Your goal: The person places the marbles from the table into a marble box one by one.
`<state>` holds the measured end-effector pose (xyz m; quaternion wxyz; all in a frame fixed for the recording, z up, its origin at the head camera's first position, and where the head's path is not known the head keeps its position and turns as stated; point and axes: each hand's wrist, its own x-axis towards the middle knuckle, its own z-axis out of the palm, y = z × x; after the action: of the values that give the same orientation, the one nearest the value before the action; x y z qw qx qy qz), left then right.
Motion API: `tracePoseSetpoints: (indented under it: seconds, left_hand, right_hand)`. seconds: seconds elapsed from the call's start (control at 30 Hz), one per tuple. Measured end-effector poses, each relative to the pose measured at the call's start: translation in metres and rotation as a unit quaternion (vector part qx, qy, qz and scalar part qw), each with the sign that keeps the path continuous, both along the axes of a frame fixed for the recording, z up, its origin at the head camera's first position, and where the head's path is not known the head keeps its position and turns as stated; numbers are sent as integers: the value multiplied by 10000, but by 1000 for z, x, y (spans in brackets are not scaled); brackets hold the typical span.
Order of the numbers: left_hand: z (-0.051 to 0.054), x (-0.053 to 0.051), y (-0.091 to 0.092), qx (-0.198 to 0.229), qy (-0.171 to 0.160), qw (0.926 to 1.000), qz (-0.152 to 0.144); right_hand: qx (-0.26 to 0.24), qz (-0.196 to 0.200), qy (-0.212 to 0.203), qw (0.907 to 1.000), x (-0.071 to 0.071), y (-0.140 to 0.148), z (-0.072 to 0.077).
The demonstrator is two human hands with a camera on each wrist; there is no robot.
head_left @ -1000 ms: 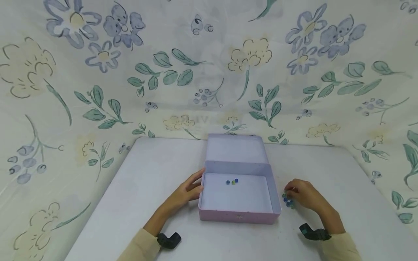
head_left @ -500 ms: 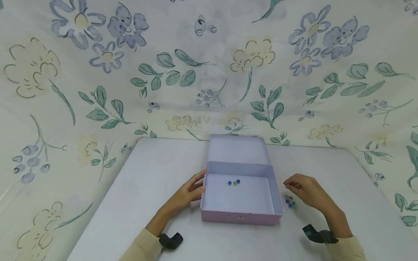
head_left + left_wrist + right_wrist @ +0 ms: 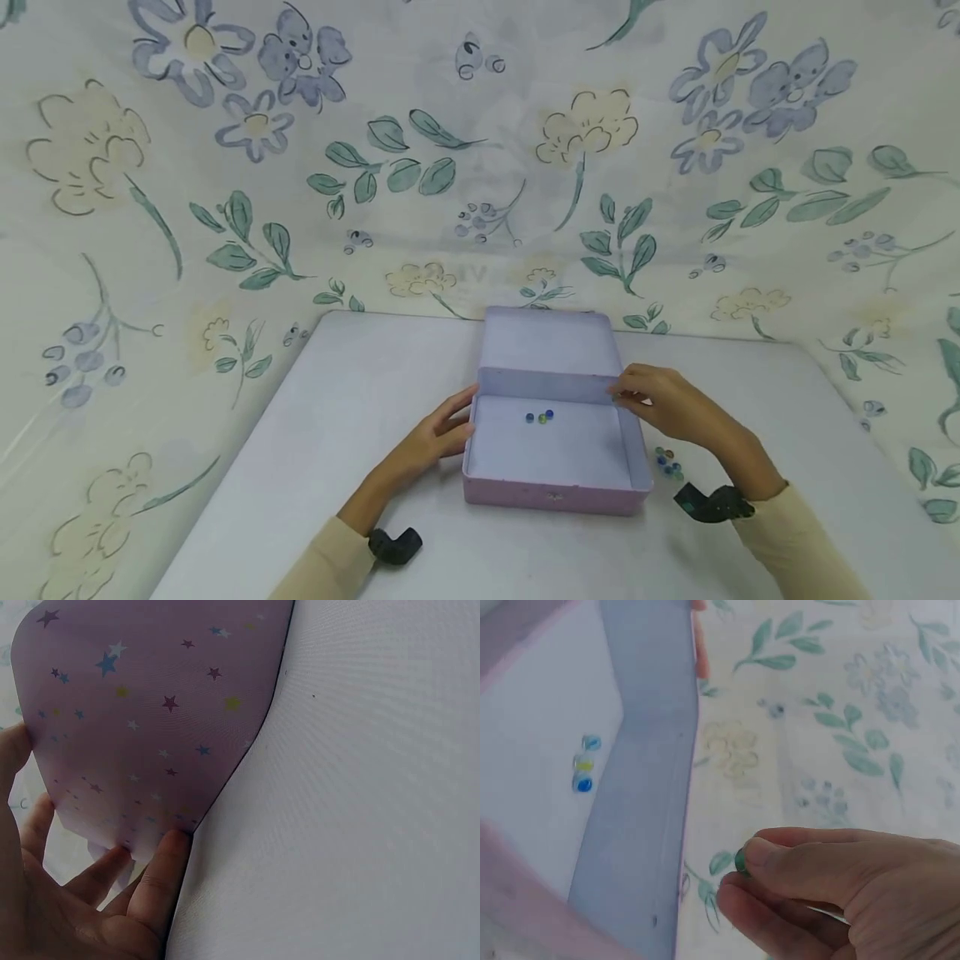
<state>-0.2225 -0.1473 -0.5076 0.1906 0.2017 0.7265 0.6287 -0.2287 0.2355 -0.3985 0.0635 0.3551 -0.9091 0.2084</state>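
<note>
A pink tin box [image 3: 525, 494] with a pale lilac inside stands on the table, its lid [image 3: 551, 340] tipped back. My left hand [image 3: 433, 439] rests spread fingers against the box's left side; the left wrist view shows the fingertips on the star-printed wall [image 3: 171, 702]. Between thumb and fingertips my right hand [image 3: 671, 406] pinches a green glass marble [image 3: 740, 860], over the box's right rim near the back corner. Inside lie a few marbles, two blue and one yellow-green [image 3: 583, 763]. A small cluster of blue, green and orange marbles [image 3: 664, 463] lies right of the box.
The white table [image 3: 360, 367] extends around the box on both sides. Behind it and along its sides hangs a flower-printed sheet [image 3: 480, 208]. A black wrist camera [image 3: 395, 546] is strapped to the left wrist, another [image 3: 712, 502] to the right.
My right hand has risen from the marble cluster and moved left to the box's right rim, carrying a marble. My left hand stays at the box's left side.
</note>
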Motion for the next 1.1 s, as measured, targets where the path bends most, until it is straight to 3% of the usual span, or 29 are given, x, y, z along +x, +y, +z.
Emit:
tracePoseSetpoints:
  seconds: [0.2, 0.37, 0.67, 0.97, 1.1]
  left_hand:
    - [-2, -1, 2, -4, -51, 10000, 56]
    - [-4, -1, 3, 1, -140, 9999, 59]
    - [-1, 2, 2, -1, -137, 9998, 115]
    - [1, -4, 10, 36, -144, 9999, 69]
    - [1, 1, 4, 30, -215, 9997, 110]
  right_hand:
    - [239, 447, -190, 9985, -18, -32, 9]
    - [329, 792, -373, 9956, -34, -53, 5]
    - [470, 1155, -546, 9907, -54, -89, -28]
    - [641, 919, -460, 9926, -56, -90, -53]
    - [807, 1004, -194, 9915, -55, -95, -63]
